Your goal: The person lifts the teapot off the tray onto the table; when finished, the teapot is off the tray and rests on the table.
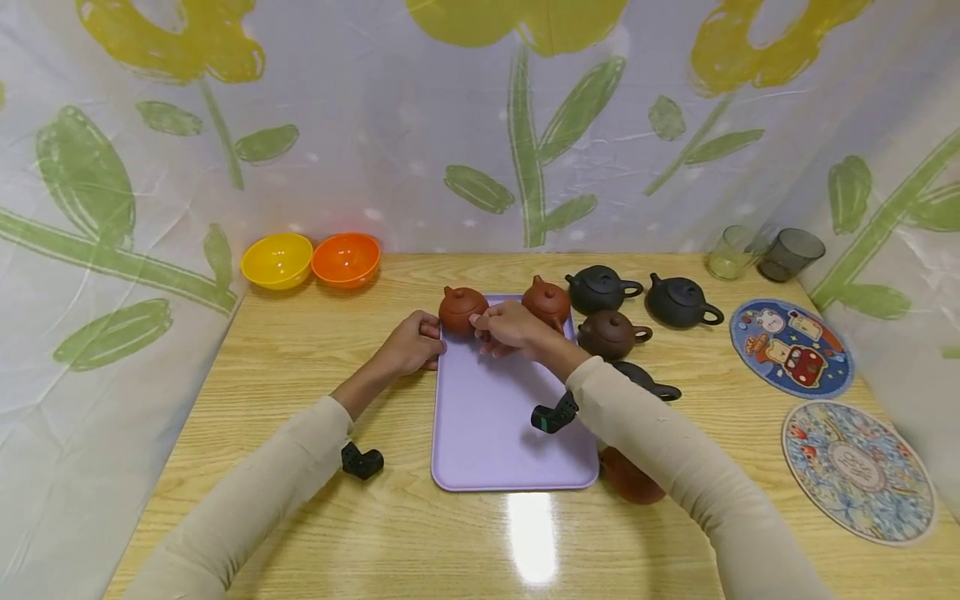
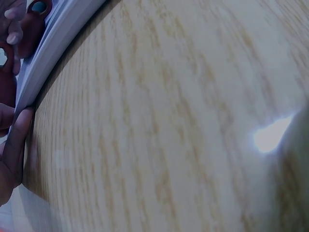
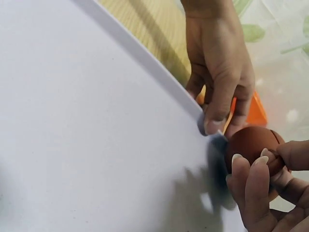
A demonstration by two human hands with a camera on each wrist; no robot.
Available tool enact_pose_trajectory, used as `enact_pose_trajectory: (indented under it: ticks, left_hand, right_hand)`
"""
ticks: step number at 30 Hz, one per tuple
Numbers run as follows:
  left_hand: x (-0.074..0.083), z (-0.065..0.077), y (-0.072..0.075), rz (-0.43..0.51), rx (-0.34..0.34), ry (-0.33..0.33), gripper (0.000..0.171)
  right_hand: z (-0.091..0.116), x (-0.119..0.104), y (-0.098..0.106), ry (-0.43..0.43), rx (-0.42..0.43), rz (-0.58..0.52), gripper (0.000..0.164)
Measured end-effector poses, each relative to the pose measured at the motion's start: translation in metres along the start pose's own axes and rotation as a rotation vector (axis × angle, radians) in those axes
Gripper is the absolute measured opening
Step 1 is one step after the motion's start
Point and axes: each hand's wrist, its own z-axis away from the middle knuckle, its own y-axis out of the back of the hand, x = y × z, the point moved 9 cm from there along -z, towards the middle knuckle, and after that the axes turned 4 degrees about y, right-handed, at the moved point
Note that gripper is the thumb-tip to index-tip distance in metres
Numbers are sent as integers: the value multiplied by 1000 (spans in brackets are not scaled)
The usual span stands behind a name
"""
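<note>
A lilac tray (image 1: pixel 495 433) lies on the wooden table. On its far left corner stands a reddish-brown clay teapot (image 1: pixel 459 307), and another reddish-brown teapot (image 1: pixel 545 300) stands at the far right corner. My left hand (image 1: pixel 417 343) pinches the tray's left rim near that first teapot; in the right wrist view its thumb lies over the edge. With thumb and fingers, my right hand (image 1: pixel 512 325) pinches the first teapot's handle, which the fingers mostly hide. The right wrist view shows that teapot's rounded body (image 3: pixel 253 145) beside the left hand's fingertips.
Right of the tray stand black teapots (image 1: pixel 600 288) (image 1: pixel 678 302), a dark brown teapot (image 1: pixel 609 335), and others partly under my right sleeve. Two bowls, yellow (image 1: pixel 277 262) and orange (image 1: pixel 346 260), sit back left. Two glasses (image 1: pixel 791 255) and round mats (image 1: pixel 792 348) are at right.
</note>
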Motion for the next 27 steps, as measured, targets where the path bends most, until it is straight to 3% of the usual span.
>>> enact_pose_trajectory:
  ticks: [9,13,27]
  left_hand:
    - [-1,0,1,6,7,-7,50]
    - [-1,0,1,19,4,-18,49]
    - [2,1,-2,30,-1,-39,50]
  right_hand:
    - [16,-15,7,55,-46,88,41]
    - [27,-18,13,85,-71,110,36]
    - [69,-10,47,152,-127,190,32]
